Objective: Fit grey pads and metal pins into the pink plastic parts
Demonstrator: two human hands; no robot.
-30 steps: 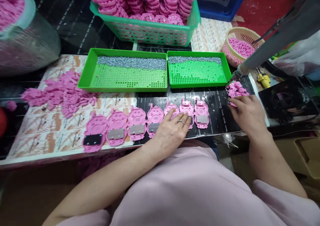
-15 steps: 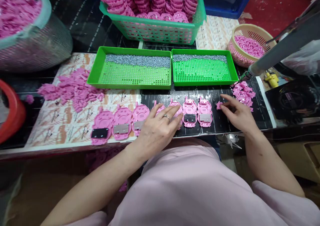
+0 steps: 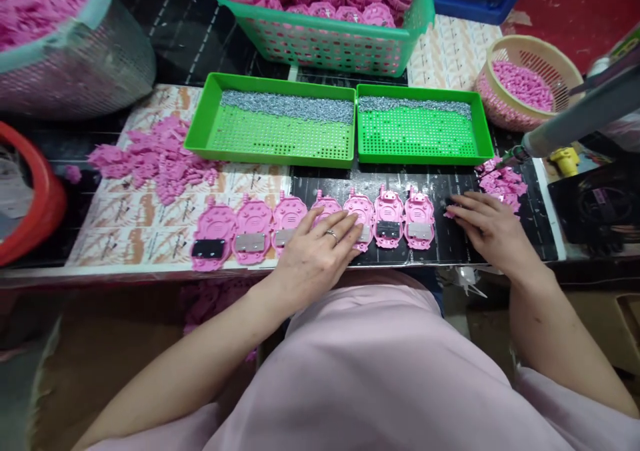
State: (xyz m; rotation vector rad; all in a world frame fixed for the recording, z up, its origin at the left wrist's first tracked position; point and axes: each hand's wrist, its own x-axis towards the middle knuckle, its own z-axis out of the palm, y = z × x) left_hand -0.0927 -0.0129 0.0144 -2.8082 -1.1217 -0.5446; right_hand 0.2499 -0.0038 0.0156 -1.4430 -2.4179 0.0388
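**Left hand [image 3: 315, 261] flat across pink plastic casings [image 3: 419, 221]**

My left hand's fingers [image 3: 340, 228] lie open on the casings, whose long axes point away from me toward the green perforated trays [image 3: 270, 160]. To the right of those fingers, my right hand [image 3: 493, 231] curls over a small pink piece [image 3: 449, 214] on the black mat [image 3: 440, 254]; I cannot tell whether it's gripped.

Bright, even light, a soft shadow under the right hand [image 3: 493, 228], bowed edges.
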